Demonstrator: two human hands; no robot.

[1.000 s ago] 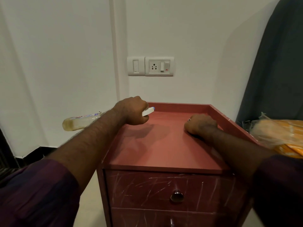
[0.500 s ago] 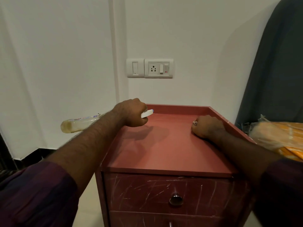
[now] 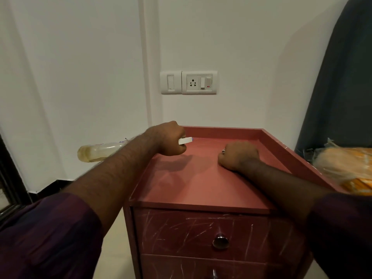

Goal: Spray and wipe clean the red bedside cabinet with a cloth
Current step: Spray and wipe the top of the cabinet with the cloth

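Now the left hand [image 3: 171, 138] is gripping a spray bottle [image 3: 98, 152] held level, its nozzle pointing right over the far left of the cabinet [image 3: 201, 188] top. The right hand [image 3: 238, 156] is resting there too, curled in a fist near the far right; whether it is holding anything is hidden.

The left hand [image 3: 169, 139] and forearm hide the spray bottle's [image 3: 96, 152] neck, and the bottom edge cuts off the cabinet's [image 3: 201, 178] lower drawer [image 3: 201, 266]

The red bedside cabinet [image 3: 201, 184] is standing upright, rimmed top bare, its drawer fronts showing pale scratches. The clear spray bottle [image 3: 98, 153] of yellowish liquid is lying horizontal in the left hand [image 3: 171, 139], its white nozzle [image 3: 185, 140] pointing over the top's rear-left corner.
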